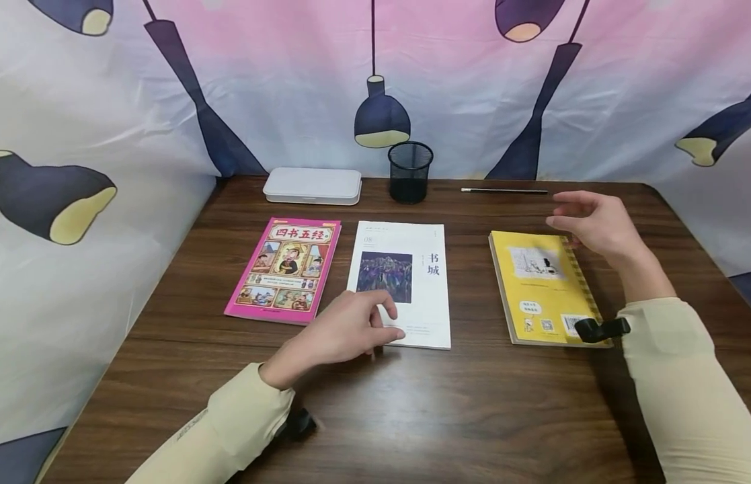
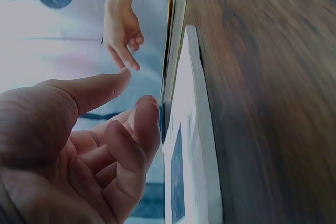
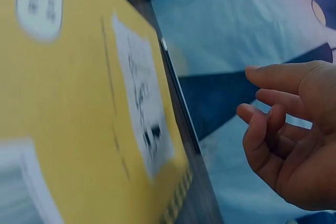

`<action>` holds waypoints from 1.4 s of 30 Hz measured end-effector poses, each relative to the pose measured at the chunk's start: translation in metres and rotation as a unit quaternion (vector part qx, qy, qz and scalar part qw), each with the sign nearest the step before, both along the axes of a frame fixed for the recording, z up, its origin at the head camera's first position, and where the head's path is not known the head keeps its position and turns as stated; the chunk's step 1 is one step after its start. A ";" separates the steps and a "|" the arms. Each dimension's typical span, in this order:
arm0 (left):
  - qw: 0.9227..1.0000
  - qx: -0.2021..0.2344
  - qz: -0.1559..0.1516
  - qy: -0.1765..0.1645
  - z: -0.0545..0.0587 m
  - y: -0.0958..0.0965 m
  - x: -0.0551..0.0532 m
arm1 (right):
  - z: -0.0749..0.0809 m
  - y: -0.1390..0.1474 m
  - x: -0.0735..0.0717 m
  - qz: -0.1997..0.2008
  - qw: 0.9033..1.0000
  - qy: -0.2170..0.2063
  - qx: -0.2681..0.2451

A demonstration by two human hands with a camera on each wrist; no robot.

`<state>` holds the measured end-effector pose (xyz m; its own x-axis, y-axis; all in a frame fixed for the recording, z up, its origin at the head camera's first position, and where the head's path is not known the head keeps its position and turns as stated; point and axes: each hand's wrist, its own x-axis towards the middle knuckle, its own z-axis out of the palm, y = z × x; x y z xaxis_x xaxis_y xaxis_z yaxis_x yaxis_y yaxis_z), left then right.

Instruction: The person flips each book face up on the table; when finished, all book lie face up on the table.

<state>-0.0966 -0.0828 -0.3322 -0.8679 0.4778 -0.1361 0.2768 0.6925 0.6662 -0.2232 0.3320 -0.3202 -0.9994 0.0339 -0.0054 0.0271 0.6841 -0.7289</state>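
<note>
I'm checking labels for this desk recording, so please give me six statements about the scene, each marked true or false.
1. The white book lies between the pink book and the yellow book. True.
2. The right grip holds the yellow book. False: it is empty, in the air near that book's far end.
3. The black pencil lies on the table. True.
4. In the head view, the mesh cup is left of the white case. False: it stands to the case's right.
5. The left grip is empty. True.
6. The pink book stands upright. False: it lies flat.
</note>
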 end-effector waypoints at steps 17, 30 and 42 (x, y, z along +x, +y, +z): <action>0.994 0.082 -0.076 -0.017 -0.014 0.082 -0.009 | -0.021 0.039 0.001 0.045 0.995 -0.075 0.044; 0.983 0.120 -0.059 -0.122 -0.028 0.148 -0.014 | -0.043 0.055 0.001 0.049 0.995 -0.088 0.002; 0.974 0.168 -0.006 -0.152 -0.046 0.171 -0.013 | -0.048 0.062 -0.002 0.036 0.995 -0.093 -0.021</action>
<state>-0.1101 0.0884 -0.3779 -0.8053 0.5503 -0.2207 0.0376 0.4189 0.9073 -0.2252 0.3939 -0.3683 -0.9809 -0.0421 -0.1901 0.1157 0.6589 -0.7433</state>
